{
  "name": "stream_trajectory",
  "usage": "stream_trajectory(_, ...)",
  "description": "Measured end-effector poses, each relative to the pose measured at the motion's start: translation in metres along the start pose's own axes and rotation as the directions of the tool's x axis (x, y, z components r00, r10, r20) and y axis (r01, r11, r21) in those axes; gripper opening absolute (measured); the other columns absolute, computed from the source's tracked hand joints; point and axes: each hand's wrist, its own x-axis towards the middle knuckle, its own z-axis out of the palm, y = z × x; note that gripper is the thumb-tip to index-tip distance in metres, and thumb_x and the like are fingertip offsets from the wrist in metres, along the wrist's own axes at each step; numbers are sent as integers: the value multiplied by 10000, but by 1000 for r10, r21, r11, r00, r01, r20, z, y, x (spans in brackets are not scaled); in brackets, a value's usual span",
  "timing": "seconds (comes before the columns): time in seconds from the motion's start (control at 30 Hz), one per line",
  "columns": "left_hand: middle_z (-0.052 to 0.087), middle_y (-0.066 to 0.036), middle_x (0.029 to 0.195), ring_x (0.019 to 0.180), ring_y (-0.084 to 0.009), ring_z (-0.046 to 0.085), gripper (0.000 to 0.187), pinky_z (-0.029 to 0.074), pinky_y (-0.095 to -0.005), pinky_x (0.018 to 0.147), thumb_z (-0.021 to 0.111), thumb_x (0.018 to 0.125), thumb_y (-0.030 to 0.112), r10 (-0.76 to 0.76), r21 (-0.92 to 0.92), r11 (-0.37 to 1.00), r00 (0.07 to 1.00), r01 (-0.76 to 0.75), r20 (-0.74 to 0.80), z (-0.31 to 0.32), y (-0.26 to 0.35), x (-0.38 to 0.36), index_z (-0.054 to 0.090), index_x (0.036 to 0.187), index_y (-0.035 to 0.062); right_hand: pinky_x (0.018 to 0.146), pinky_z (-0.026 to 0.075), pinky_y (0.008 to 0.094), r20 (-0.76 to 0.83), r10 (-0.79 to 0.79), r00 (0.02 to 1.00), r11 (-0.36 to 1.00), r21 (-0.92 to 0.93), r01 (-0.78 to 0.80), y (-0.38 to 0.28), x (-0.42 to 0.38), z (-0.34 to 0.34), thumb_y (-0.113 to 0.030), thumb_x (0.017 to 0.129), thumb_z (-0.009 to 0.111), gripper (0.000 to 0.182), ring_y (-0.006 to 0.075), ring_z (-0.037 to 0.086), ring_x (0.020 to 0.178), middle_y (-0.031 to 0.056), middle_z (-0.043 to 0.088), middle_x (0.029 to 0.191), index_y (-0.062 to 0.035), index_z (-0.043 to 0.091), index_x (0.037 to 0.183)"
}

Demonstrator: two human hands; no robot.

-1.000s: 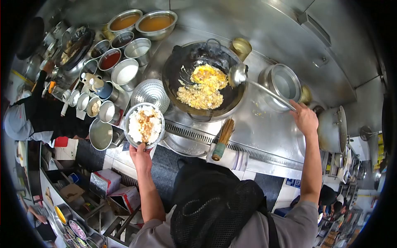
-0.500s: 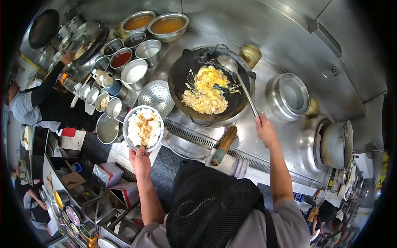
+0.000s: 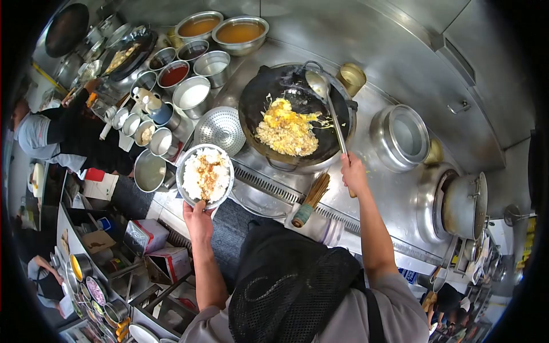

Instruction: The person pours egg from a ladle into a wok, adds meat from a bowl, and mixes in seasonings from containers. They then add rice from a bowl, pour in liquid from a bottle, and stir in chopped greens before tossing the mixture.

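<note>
My left hand [image 3: 198,222] grips the near rim of a metal bowl [image 3: 229,184], its thumb over the edge. White rice [image 3: 197,182] with brown sauce or seasoning on it fills the bowl. My right hand [image 3: 354,171] is closed round the handle of a long wok ladle [image 3: 318,84], whose head rests at the far right side of a black wok [image 3: 251,97]. Yellow egg mixed with rice [image 3: 287,130] lies together in the wok. The bowl is held left of the wok, in front of a perforated strainer [image 3: 220,131].
Several metal pots of sauces and powders, one with red sauce [image 3: 173,74], stand at the left. A bamboo brush [image 3: 311,200] lies on the front ledge. Stacked metal basins [image 3: 400,137] and a large pot [image 3: 466,206] sit right. A co-worker [image 3: 43,134] works at another wok.
My right hand has moved left and slightly up with the ladle. The egg and rice in the wok are gathered closer together. The bowl stays in my left hand, slightly further right in view.
</note>
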Motion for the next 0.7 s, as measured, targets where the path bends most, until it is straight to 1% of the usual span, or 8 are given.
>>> stream_trajectory(0.13, 619, -98, 1174, 984, -212, 648, 403, 566, -347, 763, 516, 853, -44, 4, 4, 1000, 1000, -4, -28, -7, -1, -1, 491, 1248, 37, 394, 481, 352, 29, 15, 999, 995, -100, -12, -10, 20, 7, -349, 1008, 473, 382, 211, 585, 485, 129, 596, 675, -10, 567, 1158)
stream_trajectory(0.2, 620, -99, 1175, 983, -210, 649, 399, 565, -346, 760, 522, 855, -44, 3, 9, 1000, 1000, -3, 3, -11, -1, 1, 500, 1244, 40, 509, 540, 424, 229, -7, 973, 993, -113, 33, -17, 19, 10, -346, 995, 492, 368, 294, 664, 609, 179, 653, 743, -60, 559, 1216)
stream_trajectory(0.23, 620, -99, 1175, 983, -210, 649, 399, 565, -346, 760, 522, 855, -44, 1, 10, 1000, 1000, -1, 7, -10, 0, 2, 500, 1244, 40, 509, 540, 424, 225, -5, 974, 993, -112, 31, -6, 21, 8, -346, 995, 492, 368, 294, 664, 609, 179, 653, 743, -60, 559, 1216)
stream_trajectory(0.27, 620, -102, 1177, 978, -210, 650, 396, 567, -346, 757, 523, 858, -43, 0, 9, 1000, 1000, 0, 11, -9, 1, 2, 502, 1245, 38, 594, 547, 458, 162, -180, 970, 908, -351, 227, 13, 28, 6, -347, 989, 499, 361, 332, 676, 697, 193, 666, 783, -109, 546, 1257)
stream_trajectory(0.3, 620, -105, 1180, 974, -210, 651, 394, 569, -346, 755, 524, 860, -42, -2, 8, 1000, 1000, 2, 12, -9, 1, 2, 503, 1245, 36, 680, 554, 492, 147, -359, 922, 728, -574, 375, 23, 30, 5, -348, 984, 505, 368, 370, 688, 784, 208, 679, 823, -159, 533, 1299)
stream_trajectory(0.33, 620, -105, 1180, 974, -210, 651, 394, 569, -346, 755, 524, 860, -42, -4, 6, 1000, 1000, 4, 10, -10, 0, 2, 503, 1245, 36, 795, 532, 509, 164, -216, 962, 691, -671, 269, -6, 16, -14, -354, 971, 518, 398, 396, 672, 898, 187, 688, 930, -257, 499, 1356)
stream_trajectory(0.5, 616, -116, 1182, 984, -220, 654, 393, 582, -363, 767, 511, 862, -49, -7, -14, 1000, 1000, 7, 9, -5, -1, 3, 495, 1248, 25, 781, 540, 494, 114, -249, 962, 479, -848, 225, 22, 20, -88, -378, 940, 548, 428, 369, 677, 885, 114, 669, 1093, -300, 500, 1357)
stream_trajectory(0.7, 611, -114, 1146, 951, -211, 655, 380, 591, -352, 727, 486, 846, -73, -36, -4, 999, 997, 36, -63, -8, -2, 4, 495, 1213, 26, 711, 543, 438, -16, -429, 903, 382, -909, 165, 1, -33, -166, -242, 855, 672, 444, 309, 671, 845, 64, 648, 959, -281, 585, 1289)
